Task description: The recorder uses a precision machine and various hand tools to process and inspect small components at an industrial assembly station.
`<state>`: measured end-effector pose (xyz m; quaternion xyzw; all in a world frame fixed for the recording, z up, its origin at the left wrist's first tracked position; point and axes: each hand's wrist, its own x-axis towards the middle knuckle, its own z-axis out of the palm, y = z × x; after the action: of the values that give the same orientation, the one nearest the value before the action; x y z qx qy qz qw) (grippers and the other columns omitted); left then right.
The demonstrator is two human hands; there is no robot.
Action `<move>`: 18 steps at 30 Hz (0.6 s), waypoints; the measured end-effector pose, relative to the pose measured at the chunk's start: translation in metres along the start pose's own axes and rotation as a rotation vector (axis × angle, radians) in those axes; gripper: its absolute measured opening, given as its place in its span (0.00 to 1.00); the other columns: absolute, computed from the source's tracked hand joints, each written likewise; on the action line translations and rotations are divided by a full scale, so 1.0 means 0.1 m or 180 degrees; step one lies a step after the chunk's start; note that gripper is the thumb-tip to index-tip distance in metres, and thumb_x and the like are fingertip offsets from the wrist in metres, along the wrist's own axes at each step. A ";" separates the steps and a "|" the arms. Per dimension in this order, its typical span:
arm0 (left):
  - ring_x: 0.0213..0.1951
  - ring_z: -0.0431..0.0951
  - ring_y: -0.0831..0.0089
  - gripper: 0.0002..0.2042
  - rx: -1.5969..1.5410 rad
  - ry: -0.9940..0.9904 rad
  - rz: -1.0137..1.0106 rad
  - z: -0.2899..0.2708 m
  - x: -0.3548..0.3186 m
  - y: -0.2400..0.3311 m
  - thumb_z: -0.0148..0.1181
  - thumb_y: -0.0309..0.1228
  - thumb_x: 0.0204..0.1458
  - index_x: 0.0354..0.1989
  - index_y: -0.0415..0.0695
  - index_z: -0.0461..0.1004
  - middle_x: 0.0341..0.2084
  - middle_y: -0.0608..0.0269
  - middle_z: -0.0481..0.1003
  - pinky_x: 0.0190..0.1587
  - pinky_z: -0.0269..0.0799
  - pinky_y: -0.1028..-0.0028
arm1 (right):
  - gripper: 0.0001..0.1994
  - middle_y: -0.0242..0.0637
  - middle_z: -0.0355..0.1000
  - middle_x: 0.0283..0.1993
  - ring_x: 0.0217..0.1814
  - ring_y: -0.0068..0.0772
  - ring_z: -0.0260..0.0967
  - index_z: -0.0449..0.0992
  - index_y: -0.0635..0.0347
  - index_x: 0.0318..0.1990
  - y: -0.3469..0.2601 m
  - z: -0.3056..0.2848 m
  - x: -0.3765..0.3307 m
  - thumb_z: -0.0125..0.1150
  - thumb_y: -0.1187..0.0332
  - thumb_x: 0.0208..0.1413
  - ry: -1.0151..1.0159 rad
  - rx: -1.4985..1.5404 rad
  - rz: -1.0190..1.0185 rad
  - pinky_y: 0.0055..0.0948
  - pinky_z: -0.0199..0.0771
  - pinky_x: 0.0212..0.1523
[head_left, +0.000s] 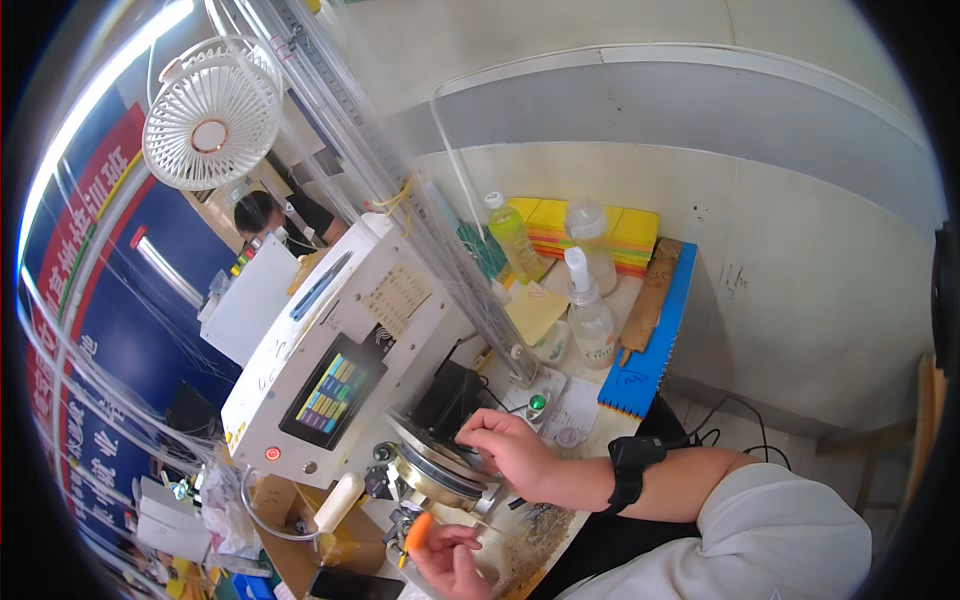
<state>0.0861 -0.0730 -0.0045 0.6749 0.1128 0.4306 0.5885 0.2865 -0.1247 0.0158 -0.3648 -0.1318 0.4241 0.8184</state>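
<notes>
My right hand [512, 455] is closed, its fingertips pinched together beside the rim of a round metal disc [437, 470] on a bench machine. Anything inside that pinch is hidden. Lower down, near the bottom edge of the view, my left hand [450, 562] has its fingers curled in. A smooth orange piece [418, 532] sits at those fingers; I cannot tell whether it is a fingertip cover or a knob. What the left hand grips is too small to make out. A white, rounded handle [340, 502] sticks out left of the disc.
Behind the disc stands a white control box [330, 345] with a lit screen. Spray bottle [590, 325], green bottle [513, 240] and blue board [650, 345] occupy the table's far right. A cardboard box [290, 530] and a dark phone-like slab [355, 584] lie low left. A person [300, 220] sits beyond.
</notes>
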 end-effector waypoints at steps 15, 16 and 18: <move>0.12 0.61 0.78 0.20 -0.1105 0.0553 -0.1913 0.26 0.47 0.09 0.40 0.48 0.73 0.45 0.49 0.77 0.10 0.72 0.65 0.15 0.53 0.77 | 0.13 0.29 0.84 0.34 0.36 0.19 0.74 0.88 0.65 0.44 -0.60 0.02 0.45 0.72 0.66 0.56 -0.2221 -0.2396 0.0248 0.25 0.72 0.40; 0.12 0.61 0.78 0.20 -0.1108 0.0530 -0.1916 0.20 0.47 0.04 0.40 0.48 0.73 0.45 0.49 0.77 0.10 0.72 0.65 0.15 0.53 0.77 | 0.13 0.29 0.84 0.34 0.36 0.19 0.74 0.88 0.65 0.44 -0.56 0.01 0.49 0.72 0.66 0.56 -0.2200 -0.2399 0.0236 0.25 0.72 0.40; 0.22 0.68 0.75 0.22 -0.1340 0.0146 -0.2285 -0.09 0.40 -0.17 0.53 0.47 0.74 0.66 0.44 0.69 0.26 0.65 0.74 0.26 0.65 0.74 | 0.12 0.29 0.84 0.33 0.35 0.19 0.74 0.89 0.65 0.43 -0.52 0.03 0.53 0.71 0.68 0.54 -0.2395 -0.2311 0.0231 0.27 0.73 0.40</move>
<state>0.1101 -0.0354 -0.0018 0.4479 0.2634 0.2267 0.8238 0.3485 -0.1007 0.0494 -0.4517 -0.5425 0.4809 0.5201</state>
